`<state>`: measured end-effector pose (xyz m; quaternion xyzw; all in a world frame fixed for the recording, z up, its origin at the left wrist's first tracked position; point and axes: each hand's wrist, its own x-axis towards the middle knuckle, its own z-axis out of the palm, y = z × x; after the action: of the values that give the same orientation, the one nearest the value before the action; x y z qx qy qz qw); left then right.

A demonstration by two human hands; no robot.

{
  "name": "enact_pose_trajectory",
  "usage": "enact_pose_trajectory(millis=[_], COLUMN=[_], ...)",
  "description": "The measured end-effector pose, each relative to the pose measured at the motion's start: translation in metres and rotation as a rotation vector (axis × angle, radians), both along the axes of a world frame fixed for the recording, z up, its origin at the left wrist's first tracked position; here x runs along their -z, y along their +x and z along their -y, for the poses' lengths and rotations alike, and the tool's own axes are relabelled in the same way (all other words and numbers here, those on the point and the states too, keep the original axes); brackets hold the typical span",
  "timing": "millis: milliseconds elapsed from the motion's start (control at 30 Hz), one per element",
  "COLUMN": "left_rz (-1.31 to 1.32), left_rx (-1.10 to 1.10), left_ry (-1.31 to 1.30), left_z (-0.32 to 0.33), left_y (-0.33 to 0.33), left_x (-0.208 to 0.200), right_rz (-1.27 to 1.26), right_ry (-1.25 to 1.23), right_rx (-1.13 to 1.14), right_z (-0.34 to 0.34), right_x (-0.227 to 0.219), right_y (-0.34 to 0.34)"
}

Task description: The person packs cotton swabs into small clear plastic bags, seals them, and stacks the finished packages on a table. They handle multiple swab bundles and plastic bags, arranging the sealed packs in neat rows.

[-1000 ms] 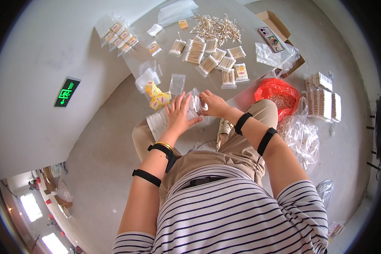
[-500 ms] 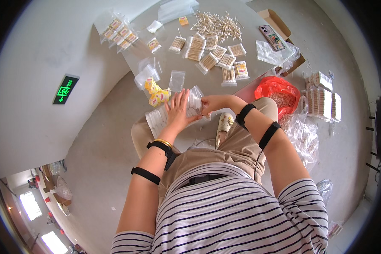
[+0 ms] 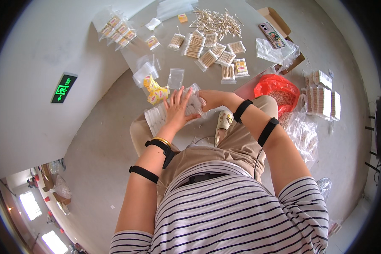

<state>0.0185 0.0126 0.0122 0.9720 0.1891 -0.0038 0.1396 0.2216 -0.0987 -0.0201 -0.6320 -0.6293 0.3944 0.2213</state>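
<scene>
A clear plastic bag point(image 3: 155, 120) with whitish contents, too blurred to name, lies over my left thigh at the table's near edge. My left hand point(image 3: 178, 109) rests on it with the fingers spread. At the bag's right end, my right hand point(image 3: 212, 99) has its fingers curled onto the plastic; its fingertips are partly hidden. Just beyond the left hand are yellow and white paper cards point(image 3: 157, 94) and a flat clear zip bag point(image 3: 176, 78). Small packs of cotton swabs point(image 3: 207, 60) lie farther back, near a heap of loose cotton swabs point(image 3: 216, 23).
On the table's right lie a phone point(image 3: 271, 35) and a clear plastic bag point(image 3: 268, 50); filled packs point(image 3: 119, 33) sit at the far left corner. Right of my knee, a red bag point(image 3: 270, 81) holds swabs. Stacked swab packs point(image 3: 320, 100) stand on the floor.
My right hand has shifted slightly left and up along the bag's end, its fingers now more tucked behind the plastic. My left hand stays spread on the bag.
</scene>
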Motion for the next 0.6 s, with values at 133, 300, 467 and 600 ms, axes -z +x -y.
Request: enact_pose_trajectory(millis=[133, 300, 467, 600], left_rz=[0.001, 0.005, -0.001, -0.007], left_rx=[-0.002, -0.014, -0.017, -0.013], left_ry=[-0.016, -0.027, -0.031, -0.036], left_z=[0.0, -0.001, -0.001, -0.001], left_y=[0.002, 0.002, 0.002, 0.003], left_x=[0.0, 0.0, 0.0, 0.0], right_rz=[0.029, -0.196, -0.172, -0.186], right_ry=[0.117, 0.07, -0.028, 0.007], right_rx=[0.05, 0.232, 0.136, 0.132], right_z=[0.008, 0.017, 0.018, 0.027], right_x=[0.018, -0.001, -0.014, 0.002], right_y=[0.001, -0.001, 0.001, -0.004])
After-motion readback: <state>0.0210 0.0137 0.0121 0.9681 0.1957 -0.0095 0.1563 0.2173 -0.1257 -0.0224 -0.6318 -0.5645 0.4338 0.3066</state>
